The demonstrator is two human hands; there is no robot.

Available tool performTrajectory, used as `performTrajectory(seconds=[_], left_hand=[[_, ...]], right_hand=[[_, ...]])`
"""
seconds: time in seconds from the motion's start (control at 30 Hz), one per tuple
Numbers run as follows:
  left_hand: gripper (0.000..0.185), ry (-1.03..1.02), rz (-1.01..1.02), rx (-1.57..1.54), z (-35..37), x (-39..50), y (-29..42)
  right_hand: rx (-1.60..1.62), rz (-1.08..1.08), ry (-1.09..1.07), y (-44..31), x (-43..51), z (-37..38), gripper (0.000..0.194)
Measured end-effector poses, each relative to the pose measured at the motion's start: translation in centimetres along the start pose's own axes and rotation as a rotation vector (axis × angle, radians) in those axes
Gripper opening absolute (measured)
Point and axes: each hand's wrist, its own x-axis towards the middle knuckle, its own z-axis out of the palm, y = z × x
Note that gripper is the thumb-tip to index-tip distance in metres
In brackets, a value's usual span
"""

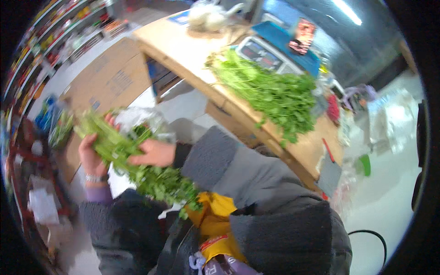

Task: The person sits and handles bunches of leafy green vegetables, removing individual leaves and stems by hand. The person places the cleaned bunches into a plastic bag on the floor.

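Note:
A leafy green bunch with pale stalks [113, 141], resembling celery or cilantro, lies across both hands in front of my body. My left hand [92, 154] grips the stalks from the left, its wrist wearing a metal band. Against the near side of the bunch, my right hand [153, 153] presses with thumb and fingers around the stems. The leaves hang toward my yellow apron [215, 213]. Behind the bunch is a clear plastic bag [144, 118]. A larger pile of similar greens [268, 92] lies on the wooden table beside a digital scale [261, 53].
The wooden table [202, 80] runs diagonally ahead, bearing a white plastic bag [206, 17] and a grey cleaver-like blade with red on it [329, 175]. Flattened cardboard [110, 75] is on the floor at left, near stocked shelves [51, 31]. A black cable [374, 233] curves at lower right.

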Motion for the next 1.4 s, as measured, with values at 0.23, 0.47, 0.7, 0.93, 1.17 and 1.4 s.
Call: performTrajectory(seconds=[0.23, 0.47, 0.7, 0.93, 1.17, 1.4], left_hand=[[0.071, -0.241, -0.201, -0.248, -0.8, -0.1, 0.4], [0.063, -0.146, -0.137, -0.148, 0.0, -0.3, 0.3], [0.065, -0.131, -0.131, -0.027, -0.3, -0.7, 0.3], [0.067, -0.233, -0.130, -0.160, -0.5, -0.4, 0.3], [0.055, -0.064, -0.112, -0.076, -0.3, -0.5, -0.2], [0.058, -0.036, 0.014, 0.040, -0.4, 0.1, -0.8]], right_hand=[[0.875, 0.302, -0.175, -0.8, -0.6, -1.0, 0.035], [0.685, 0.262, -0.142, -1.9, -0.7, -0.6, 0.056], [0.661, 0.291, -0.115, -0.9, -0.5, -0.7, 0.044], [0.847, 0.464, -0.084, -0.5, -0.7, -1.3, 0.040], [0.943, 0.461, -0.084, -1.5, -1.0, -0.7, 0.040], [0.275, 0.210, -0.089, -1.5, -0.5, 0.2, 0.051]])
